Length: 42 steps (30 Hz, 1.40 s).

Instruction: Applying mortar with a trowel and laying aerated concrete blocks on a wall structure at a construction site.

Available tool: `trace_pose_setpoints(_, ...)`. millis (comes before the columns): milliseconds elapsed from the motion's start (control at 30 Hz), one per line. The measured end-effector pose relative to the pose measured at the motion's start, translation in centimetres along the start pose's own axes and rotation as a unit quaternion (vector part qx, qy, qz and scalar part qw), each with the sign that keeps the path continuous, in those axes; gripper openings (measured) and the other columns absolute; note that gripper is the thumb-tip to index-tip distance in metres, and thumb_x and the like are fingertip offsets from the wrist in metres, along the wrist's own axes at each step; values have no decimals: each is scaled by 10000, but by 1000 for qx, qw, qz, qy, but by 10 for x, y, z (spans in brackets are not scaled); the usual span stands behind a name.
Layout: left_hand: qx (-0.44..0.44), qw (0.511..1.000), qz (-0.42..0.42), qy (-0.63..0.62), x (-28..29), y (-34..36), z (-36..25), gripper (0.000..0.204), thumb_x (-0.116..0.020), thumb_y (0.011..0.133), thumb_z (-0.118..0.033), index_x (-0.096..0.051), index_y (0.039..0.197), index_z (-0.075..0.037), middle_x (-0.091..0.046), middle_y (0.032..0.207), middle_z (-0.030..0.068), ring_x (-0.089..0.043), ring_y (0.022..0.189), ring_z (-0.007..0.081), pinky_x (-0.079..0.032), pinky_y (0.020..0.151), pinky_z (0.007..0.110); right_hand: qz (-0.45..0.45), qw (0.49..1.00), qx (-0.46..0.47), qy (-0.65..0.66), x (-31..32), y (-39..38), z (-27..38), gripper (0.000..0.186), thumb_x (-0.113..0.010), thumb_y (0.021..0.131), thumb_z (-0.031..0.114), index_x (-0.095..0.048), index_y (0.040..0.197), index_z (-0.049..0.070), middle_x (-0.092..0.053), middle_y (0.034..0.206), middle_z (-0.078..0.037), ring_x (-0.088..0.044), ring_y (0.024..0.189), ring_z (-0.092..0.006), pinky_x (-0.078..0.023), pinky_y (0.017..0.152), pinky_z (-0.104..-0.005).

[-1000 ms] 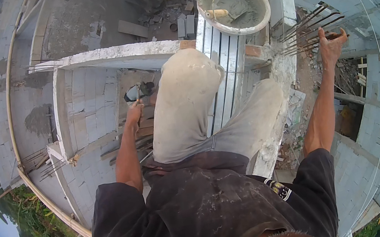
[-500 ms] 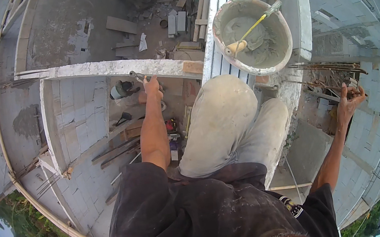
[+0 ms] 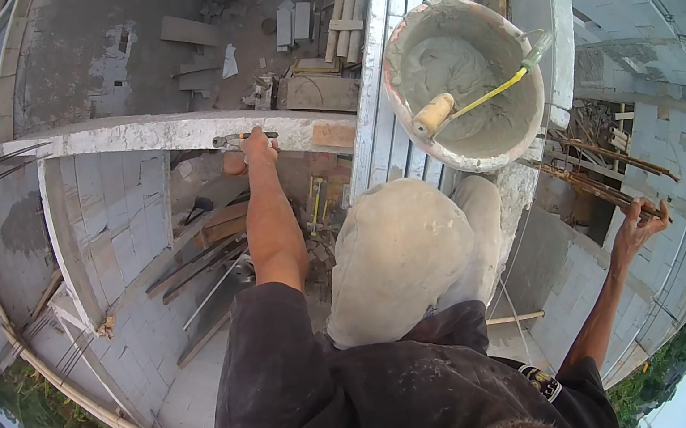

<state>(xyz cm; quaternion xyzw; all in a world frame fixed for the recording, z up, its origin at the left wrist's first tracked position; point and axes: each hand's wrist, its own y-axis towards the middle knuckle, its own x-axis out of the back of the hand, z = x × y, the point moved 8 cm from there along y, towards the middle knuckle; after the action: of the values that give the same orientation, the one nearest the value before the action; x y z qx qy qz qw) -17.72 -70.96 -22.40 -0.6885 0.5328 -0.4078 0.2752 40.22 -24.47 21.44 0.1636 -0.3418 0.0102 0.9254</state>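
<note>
My left hand reaches out over the pale concrete beam. Its fingers are closed on a pincer-like metal tool lying along the beam's top. Out to the right, my right hand grips the near end of a bundle of thin rusty bars. Before my knees stands a round bucket with grey mortar inside. Across its rim lies a tool with a tan cylindrical end, a yellow shaft and a mortar-smeared greenish end.
Ribbed metal strips run away beside the bucket. A brown block sits on the beam near them. Far below are planks, pale boards and rubble. Block walls rise on both sides, with a curved pole at left.
My view has shifted. My left hand stays at the beam with the tool, which now lies more along it. My right hand has come lower in view, still holding the bars.
</note>
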Motion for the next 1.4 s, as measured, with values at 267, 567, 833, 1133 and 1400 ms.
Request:
trace_pose_setpoints(267,-4,983,-55,177,-3,-4,-13,643,-639,868,-258,-380,1413,-37,-393,1381,196,-541,1128,329,-541,768,549,-9,999,-5,-30,0,0,4,565,-629,930,221,-251,1327,82,-480,1061,-95,-490,963,-162,-495,827,-312)
trace_pose_setpoints(567,27,992,55,108,-25,11,2,587,-644,870,-241,-424,1344,29,-429,1359,211,-526,1148,376,-446,914,680,-23,998,-7,-49,3,0,2,561,-620,933,223,-253,1329,73,-474,1046,-78,-484,955,-147,-453,856,-298)
trace_pose_setpoints(833,-266,873,23,408,-29,-26,-42,647,-586,907,-319,-332,1429,-32,-465,1356,209,-501,1212,342,-465,938,515,-16,999,-7,-31,0,0,-3,580,-621,939,265,-243,1332,67,-484,1022,-63,-486,925,-134,-449,831,-287)
trace_pose_setpoints(1133,-556,535,544,330,-141,-466,-147,1065,-730,675,-666,-251,1496,-184,-243,1525,150,-278,1398,370,-331,1096,553,-57,998,-21,-6,-6,-1,9,500,-580,943,175,-251,1303,62,-486,965,-69,-465,900,-133,-436,833,-322)
trace_pose_setpoints(1400,-790,378,265,403,-194,-527,-158,626,-645,849,-283,-412,1403,-107,-425,1378,221,-443,1246,409,-395,1014,495,-82,996,12,-22,-7,0,19,486,-571,916,134,-283,1295,34,-506,867,-66,-512,742,-149,-454,732,-315)
